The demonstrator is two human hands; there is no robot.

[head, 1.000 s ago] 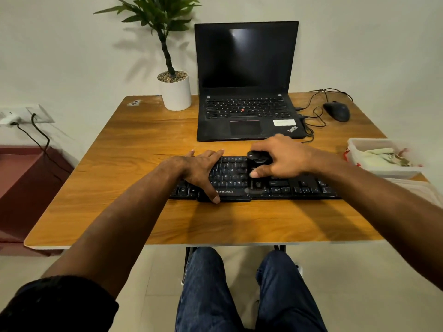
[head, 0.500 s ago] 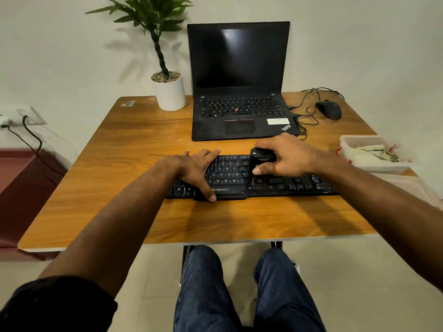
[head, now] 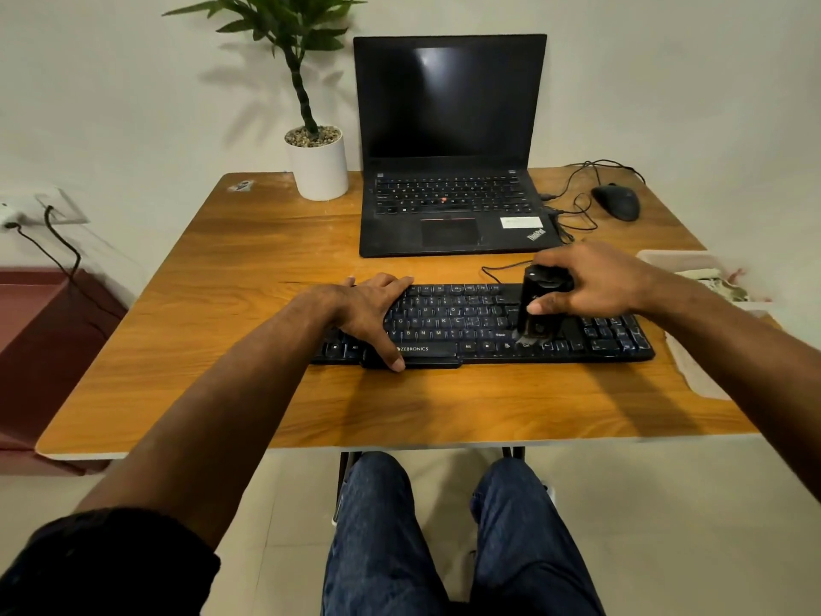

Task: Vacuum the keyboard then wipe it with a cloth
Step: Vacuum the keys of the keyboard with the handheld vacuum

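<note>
Black vacuum [head: 540,304] upright on keyboard [head: 466,322]

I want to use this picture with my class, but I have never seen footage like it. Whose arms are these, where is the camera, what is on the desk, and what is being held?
The camera sits on a person's head and looks down, so the arms and knees are their own. No machine is involved.

On the wooden table lies a black keyboard. The left hand rests flat on its left end, steadying it. The right hand grips a small black handheld vacuum, its brush end down on the keys.

Behind stand an open laptop, a potted plant and a mouse. At the right edge, a white tray holds what looks like cloth.
</note>
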